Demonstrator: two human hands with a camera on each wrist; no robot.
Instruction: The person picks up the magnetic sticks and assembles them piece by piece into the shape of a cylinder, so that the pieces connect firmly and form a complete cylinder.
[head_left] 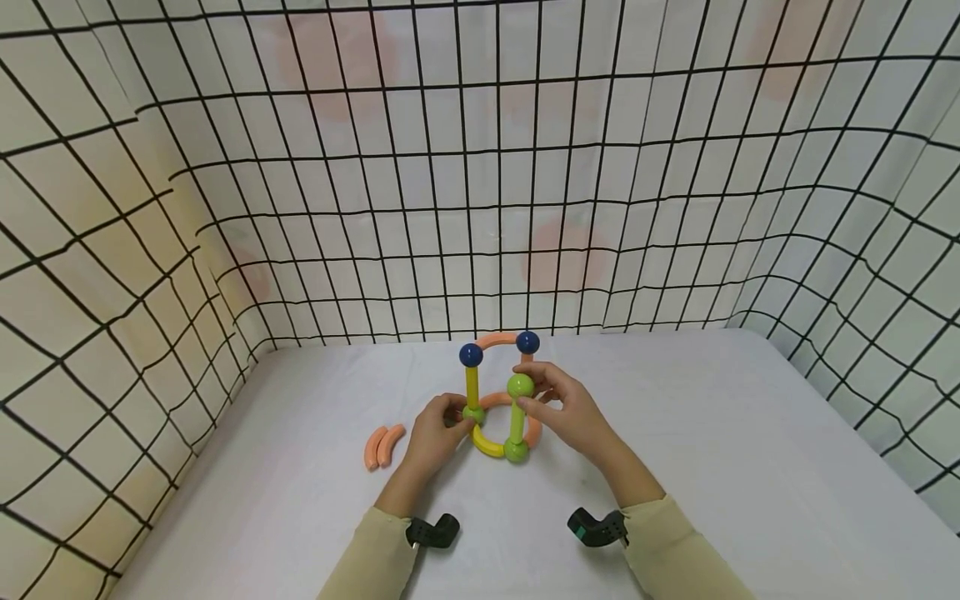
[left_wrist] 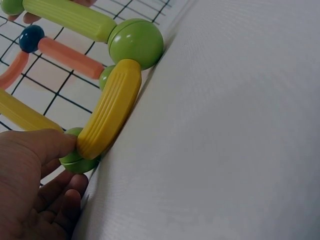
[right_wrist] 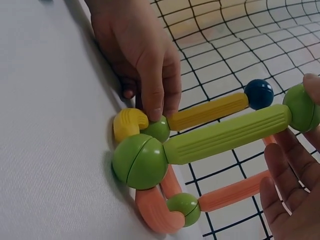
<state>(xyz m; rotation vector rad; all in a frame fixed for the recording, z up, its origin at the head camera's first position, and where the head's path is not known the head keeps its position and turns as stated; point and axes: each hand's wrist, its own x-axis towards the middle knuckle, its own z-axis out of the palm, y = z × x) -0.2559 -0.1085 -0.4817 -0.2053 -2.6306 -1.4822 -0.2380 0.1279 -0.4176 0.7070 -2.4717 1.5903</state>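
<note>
A frame of magnetic rods and balls stands on the table. Its base ring has a yellow curved rod (left_wrist: 111, 107), orange curved rods (right_wrist: 156, 210) and green balls. My left hand (head_left: 435, 433) pinches the base's left green ball (head_left: 473, 414), under a yellow upright rod (head_left: 472, 387). With thumb and fingers, my right hand (head_left: 568, 412) holds the green top ball (head_left: 521, 385) on a light-green upright rod (right_wrist: 227, 135), which meets the front green ball (head_left: 516, 451). Two blue balls (head_left: 471, 355) top the yellow and orange uprights, linked by an orange curved rod (head_left: 497, 339).
Two loose orange curved rods (head_left: 385, 447) lie side by side on the white table (head_left: 285, 517), left of my left hand. Behind the table and at both sides rises a white wall with a black grid (head_left: 420, 208).
</note>
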